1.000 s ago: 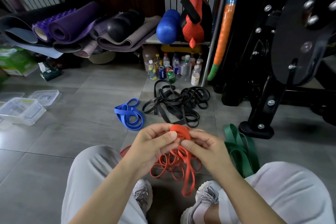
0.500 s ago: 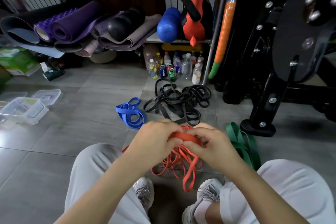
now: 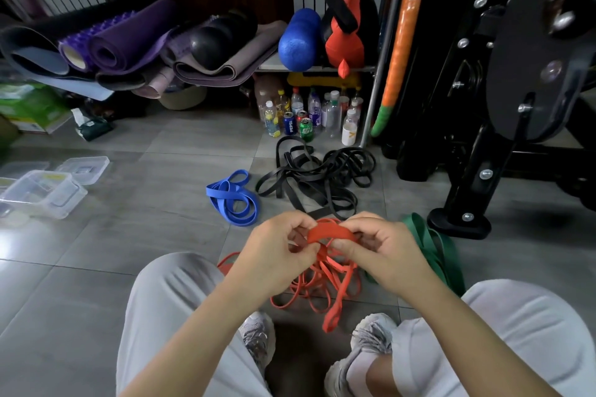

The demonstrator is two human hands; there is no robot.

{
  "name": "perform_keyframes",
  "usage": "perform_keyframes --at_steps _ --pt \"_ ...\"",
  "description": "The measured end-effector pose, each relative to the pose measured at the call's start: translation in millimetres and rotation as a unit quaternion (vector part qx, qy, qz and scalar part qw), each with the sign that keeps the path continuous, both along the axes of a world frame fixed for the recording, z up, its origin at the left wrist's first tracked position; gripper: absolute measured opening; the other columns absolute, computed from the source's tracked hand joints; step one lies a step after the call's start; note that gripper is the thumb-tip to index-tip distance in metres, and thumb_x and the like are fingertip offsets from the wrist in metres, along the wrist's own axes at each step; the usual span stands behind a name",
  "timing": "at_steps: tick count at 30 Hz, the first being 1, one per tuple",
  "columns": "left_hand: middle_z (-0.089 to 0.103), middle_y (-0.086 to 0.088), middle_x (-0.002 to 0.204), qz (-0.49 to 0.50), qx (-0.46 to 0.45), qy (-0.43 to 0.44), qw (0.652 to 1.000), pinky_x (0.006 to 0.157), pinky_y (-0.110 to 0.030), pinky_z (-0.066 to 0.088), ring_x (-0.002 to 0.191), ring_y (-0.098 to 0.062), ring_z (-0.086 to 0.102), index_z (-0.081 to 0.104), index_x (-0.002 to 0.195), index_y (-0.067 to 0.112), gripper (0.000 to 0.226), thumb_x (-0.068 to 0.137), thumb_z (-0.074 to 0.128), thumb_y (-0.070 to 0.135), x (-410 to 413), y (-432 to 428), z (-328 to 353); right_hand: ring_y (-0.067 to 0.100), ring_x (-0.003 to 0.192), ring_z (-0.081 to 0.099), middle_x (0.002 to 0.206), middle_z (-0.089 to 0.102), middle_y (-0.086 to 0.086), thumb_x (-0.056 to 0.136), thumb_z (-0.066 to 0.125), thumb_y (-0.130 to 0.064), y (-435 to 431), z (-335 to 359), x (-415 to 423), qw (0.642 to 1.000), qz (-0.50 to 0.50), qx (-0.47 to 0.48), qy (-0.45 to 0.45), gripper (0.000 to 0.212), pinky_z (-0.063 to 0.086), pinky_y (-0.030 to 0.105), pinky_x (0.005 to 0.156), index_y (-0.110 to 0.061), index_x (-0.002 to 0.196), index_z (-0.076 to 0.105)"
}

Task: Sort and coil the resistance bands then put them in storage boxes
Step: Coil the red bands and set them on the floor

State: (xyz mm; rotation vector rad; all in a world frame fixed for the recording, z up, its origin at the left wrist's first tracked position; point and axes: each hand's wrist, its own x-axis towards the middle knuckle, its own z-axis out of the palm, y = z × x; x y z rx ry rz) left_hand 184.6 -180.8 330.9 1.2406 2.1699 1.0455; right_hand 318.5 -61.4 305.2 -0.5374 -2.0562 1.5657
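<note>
Between my knees I hold an orange resistance band [image 3: 329, 232] with both hands. My left hand [image 3: 277, 255] pinches its left end and my right hand [image 3: 380, 248] pinches the right end, so a short arc of band spans the gap. The band's remaining loops hang down into a loose orange heap [image 3: 322, 290] on the floor. A blue band [image 3: 233, 200] lies coiled farther out, a tangle of black bands [image 3: 319, 177] beyond it. Green bands [image 3: 435, 251] lie by my right knee. Clear plastic storage boxes [image 3: 45, 192] sit at the left.
A black machine base [image 3: 461, 222] stands close on the right. Bottles and cans [image 3: 306, 116] line the floor under a shelf holding rolled mats [image 3: 129, 42] and a blue foam roller [image 3: 298, 39]. A loose clear lid [image 3: 85, 166] lies by the boxes.
The tight orange coil held up a second ago is gone from between my fingers. My hands have drawn slightly apart and lower, with a flat arc of band stretched between them.
</note>
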Motion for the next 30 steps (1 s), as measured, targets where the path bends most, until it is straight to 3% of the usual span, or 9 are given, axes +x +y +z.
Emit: perform_keyframes --at_steps 3,6,9,12,15,18,22,25,30 --pt "0.063 0.019 0.068 0.010 -0.012 0.005 1.000 0.067 -0.019 0.052 0.066 0.001 0.060 0.058 0.073 0.036 0.022 0.076 0.068 0.016 -1 0 2 0.012 0.077 0.066 0.087 0.065 -0.003 0.078 0.074 -0.007 2 -1 -1 1.000 -0.002 0.024 -0.016 0.024 0.055 0.023 0.069 -0.030 0.084 0.071" --pt "0.069 0.007 0.072 0.034 0.018 -0.067 0.997 0.063 -0.019 0.051 0.066 -0.010 0.065 0.063 0.071 0.028 0.024 0.074 0.066 0.005 -3 3 6 0.008 0.073 0.064 0.086 0.065 -0.004 0.076 0.077 -0.017 3 -6 -2 0.996 -0.012 0.061 -0.058 0.020 0.053 0.025 0.068 -0.035 0.083 0.070" --pt "0.071 -0.011 0.073 0.065 0.058 -0.150 0.985 0.072 -0.037 0.056 0.074 -0.036 0.068 0.065 0.072 0.018 0.025 0.074 0.059 -0.007 -4 5 7 0.007 0.069 0.060 0.083 0.067 -0.005 0.070 0.081 -0.025 -3 -10 -2 0.995 -0.009 0.070 -0.071 0.023 0.052 0.030 0.069 -0.042 0.078 0.067" --pt "0.070 -0.019 0.080 0.059 0.047 -0.189 0.979 0.081 -0.056 0.053 0.082 -0.044 0.065 0.064 0.078 0.012 0.021 0.077 0.057 -0.008 -4 5 6 0.005 0.068 0.058 0.080 0.066 -0.013 0.072 0.080 -0.021 -7 -11 -1 0.995 -0.029 0.079 -0.054 0.026 0.049 0.028 0.068 -0.042 0.076 0.066" --pt "0.070 -0.012 0.084 -0.003 0.005 -0.141 0.990 0.079 -0.048 0.054 0.081 -0.035 0.066 0.062 0.084 0.017 0.019 0.077 0.061 -0.001 -6 4 6 0.012 0.070 0.061 0.080 0.067 -0.005 0.076 0.077 -0.016 -3 -8 -1 0.995 -0.032 0.072 -0.058 0.019 0.051 0.038 0.071 -0.032 0.082 0.070" --pt "0.063 0.010 0.082 -0.092 -0.082 0.064 0.990 0.070 -0.024 0.047 0.075 -0.009 0.058 0.059 0.093 0.032 0.026 0.071 0.069 0.023 -7 4 8 0.012 0.079 0.059 0.085 0.063 -0.004 0.078 0.075 -0.019 0 -2 -1 0.980 0.017 0.167 -0.108 0.013 0.048 0.036 0.076 -0.021 0.091 0.072" --pt "0.050 0.013 0.078 -0.122 -0.135 0.248 0.952 0.066 -0.025 0.038 0.083 -0.013 0.056 0.062 0.092 0.030 0.018 0.077 0.064 0.040 -9 10 12 0.010 0.078 0.055 0.086 0.060 -0.006 0.081 0.071 -0.025 -2 4 -6 0.952 0.063 0.264 -0.141 0.017 0.045 0.028 0.075 -0.016 0.096 0.071" --pt "0.050 0.011 0.069 -0.101 -0.110 0.235 0.960 0.062 -0.023 0.036 0.073 -0.011 0.053 0.066 0.085 0.023 0.017 0.079 0.066 0.040 -14 11 9 0.000 0.071 0.056 0.078 0.062 -0.011 0.077 0.075 -0.026 2 8 -5 0.970 0.018 0.201 -0.136 0.015 0.047 0.021 0.071 -0.027 0.090 0.070" --pt "0.068 0.010 0.076 -0.043 -0.061 0.031 0.997 0.072 -0.021 0.051 0.074 -0.005 0.062 0.070 0.077 0.032 0.007 0.074 0.076 0.029 -18 4 1 0.009 0.075 0.069 0.080 0.072 -0.008 0.072 0.080 -0.018 9 11 1 0.994 -0.006 0.049 -0.098 0.019 0.057 0.033 0.075 -0.032 0.081 0.070"
